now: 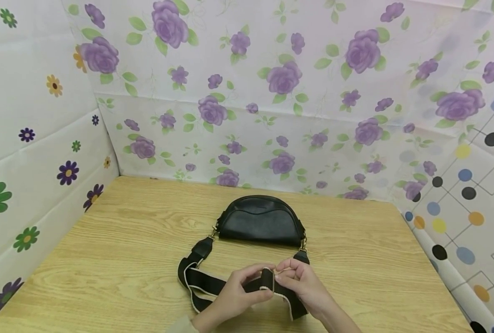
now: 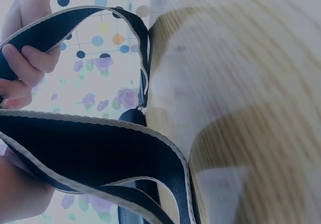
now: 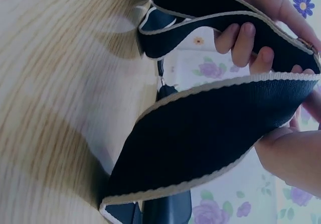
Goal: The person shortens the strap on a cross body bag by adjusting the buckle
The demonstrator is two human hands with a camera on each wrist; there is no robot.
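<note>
A black half-moon handbag lies on the wooden table, with gold-coloured clips at both ends. Its wide black strap, edged in pale trim, runs in loops in front of it. In the head view my left hand grips the strap, thumb on the near side. Close by, my right hand pinches the strap beside a small raised fold between both hands. The right wrist view has the left fingers curled around the strap, while a broad span of strap partly covers the bag. What the right fingertips hold exactly is hidden.
The light wooden table reaches back to a wall cloth with purple roses. A daisy-patterned cloth stands at the left, and a dotted cloth at the right.
</note>
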